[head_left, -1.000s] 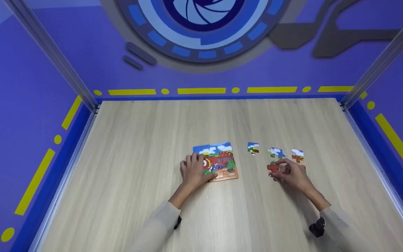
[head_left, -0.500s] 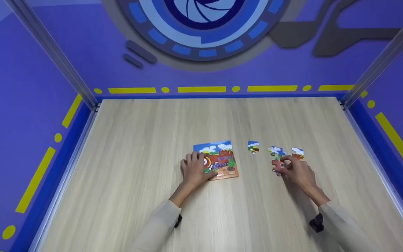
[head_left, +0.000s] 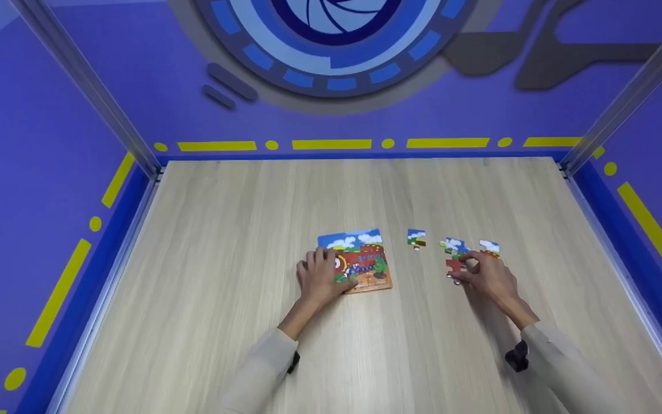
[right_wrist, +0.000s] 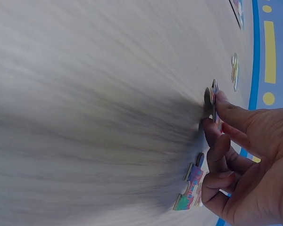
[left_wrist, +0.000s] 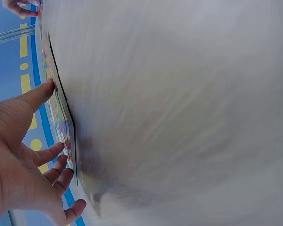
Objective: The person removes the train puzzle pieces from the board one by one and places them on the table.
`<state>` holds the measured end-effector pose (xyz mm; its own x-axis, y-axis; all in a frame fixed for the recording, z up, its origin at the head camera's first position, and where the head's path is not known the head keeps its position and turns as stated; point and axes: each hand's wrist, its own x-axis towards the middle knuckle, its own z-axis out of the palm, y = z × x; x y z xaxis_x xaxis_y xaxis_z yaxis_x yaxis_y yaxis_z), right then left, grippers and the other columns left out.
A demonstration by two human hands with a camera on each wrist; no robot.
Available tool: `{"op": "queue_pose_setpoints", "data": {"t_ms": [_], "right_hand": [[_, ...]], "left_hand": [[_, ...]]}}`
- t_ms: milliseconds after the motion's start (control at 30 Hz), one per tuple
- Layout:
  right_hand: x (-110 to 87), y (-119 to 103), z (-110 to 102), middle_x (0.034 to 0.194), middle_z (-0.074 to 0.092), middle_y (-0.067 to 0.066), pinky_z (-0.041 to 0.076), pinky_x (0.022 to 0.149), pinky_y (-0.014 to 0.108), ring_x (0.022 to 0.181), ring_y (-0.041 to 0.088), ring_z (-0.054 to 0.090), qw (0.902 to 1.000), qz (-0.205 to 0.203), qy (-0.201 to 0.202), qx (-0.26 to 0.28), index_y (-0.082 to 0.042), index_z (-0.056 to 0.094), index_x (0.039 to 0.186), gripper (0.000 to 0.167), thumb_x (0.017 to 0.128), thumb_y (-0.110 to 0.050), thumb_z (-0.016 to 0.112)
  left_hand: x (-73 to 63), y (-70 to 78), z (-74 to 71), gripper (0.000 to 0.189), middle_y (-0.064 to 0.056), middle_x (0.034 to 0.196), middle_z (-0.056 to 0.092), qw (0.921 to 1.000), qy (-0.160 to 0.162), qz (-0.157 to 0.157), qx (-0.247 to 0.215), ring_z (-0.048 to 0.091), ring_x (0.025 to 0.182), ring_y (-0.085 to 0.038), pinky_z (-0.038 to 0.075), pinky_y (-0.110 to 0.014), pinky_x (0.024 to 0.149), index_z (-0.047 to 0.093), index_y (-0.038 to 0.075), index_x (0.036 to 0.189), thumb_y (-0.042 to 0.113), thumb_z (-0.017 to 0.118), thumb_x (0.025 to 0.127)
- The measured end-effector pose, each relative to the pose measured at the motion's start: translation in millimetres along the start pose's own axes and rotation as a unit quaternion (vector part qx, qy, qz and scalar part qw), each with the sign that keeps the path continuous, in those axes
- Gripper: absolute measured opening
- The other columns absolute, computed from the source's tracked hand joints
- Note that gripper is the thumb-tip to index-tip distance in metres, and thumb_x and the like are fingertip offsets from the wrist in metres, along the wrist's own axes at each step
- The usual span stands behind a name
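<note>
The red jigsaw piece [head_left: 453, 267] has moved slightly rightward, away from the left hand [head_left: 318, 280], since a second ago, and the right hand [head_left: 492, 282] has moved with it; the left hand has stayed in place. The piece is pinched between the right thumb and forefinger, the other fingers curling loosely beneath; whether it touches the desk [head_left: 222, 230] I cannot tell. The left hand is spread over the left side of the jigsaw puzzle [head_left: 370, 263], thumb at the near edge, fingertips along the side. Its picture shows clouds in a blue sky above red and green shapes.

Just beyond the right fingertips lies a cloud piece [head_left: 454, 246]; another sky piece [head_left: 416, 237] sits between the hands, farther out, and a third cloud piece [head_left: 489, 247] is partly covered behind the right hand. The right wrist view shows a multicoloured piece [right_wrist: 191, 190] beneath that hand's curled fingers. Past both hands stands a blue-purple wall [head_left: 118, 86] with yellow dashes.
</note>
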<state>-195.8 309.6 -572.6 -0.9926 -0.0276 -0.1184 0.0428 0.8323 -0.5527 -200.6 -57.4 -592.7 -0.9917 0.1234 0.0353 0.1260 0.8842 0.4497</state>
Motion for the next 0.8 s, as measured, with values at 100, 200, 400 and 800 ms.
{"op": "queue_pose_setpoints", "data": {"t_ms": [100,200,400,800], "right_hand": [[1.2,0.9,1.1,0.077,0.071,0.006,0.034,0.057,0.031,0.065,0.016,0.052,1.0000,-0.001,0.001,-0.006,-0.003,0.068,0.122,0.040,0.090,-0.024,0.078],[2.3,1.7,3.1,0.076,0.075,0.005,0.034,0.056,0.030,0.064,0.015,0.052,0.9999,-0.001,0.003,-0.010,-0.002,0.068,0.122,0.040,0.090,-0.023,0.079],[2.3,1.5,4.2,0.077,0.074,0.005,0.035,0.054,0.029,0.063,0.014,0.052,1.0000,-0.004,0.003,-0.004,-0.002,0.068,0.123,0.039,0.091,-0.023,0.077],[3.1,-6.7,-3.7,0.086,0.075,0.014,0.041,0.056,0.024,0.065,0.012,0.056,0.9986,-0.035,0.008,0.038,0.000,0.074,0.114,0.028,0.093,-0.019,0.075]], "left_hand": [[-0.7,-0.6,-1.8,0.072,-0.014,0.129,0.051,0.9999,-0.003,0.005,-0.010,0.043,0.119,-0.033,0.032,-0.058,0.102,0.059,0.010,0.135,0.047,0.086,0.078],[-0.9,-1.1,-3.1,0.070,-0.014,0.129,0.051,0.9998,-0.007,0.009,-0.013,0.043,0.118,-0.033,0.032,-0.057,0.101,0.060,0.011,0.135,0.045,0.086,0.079],[-0.5,-2.8,-4.2,0.071,-0.015,0.131,0.051,0.9997,-0.012,0.016,-0.012,0.043,0.120,-0.033,0.032,-0.057,0.103,0.060,0.010,0.136,0.045,0.085,0.080],[4.0,-13.6,-19.0,0.062,-0.016,0.129,0.050,0.9952,-0.048,0.018,-0.084,0.042,0.117,-0.032,0.033,-0.056,0.101,0.062,0.009,0.137,0.034,0.083,0.084]]}}
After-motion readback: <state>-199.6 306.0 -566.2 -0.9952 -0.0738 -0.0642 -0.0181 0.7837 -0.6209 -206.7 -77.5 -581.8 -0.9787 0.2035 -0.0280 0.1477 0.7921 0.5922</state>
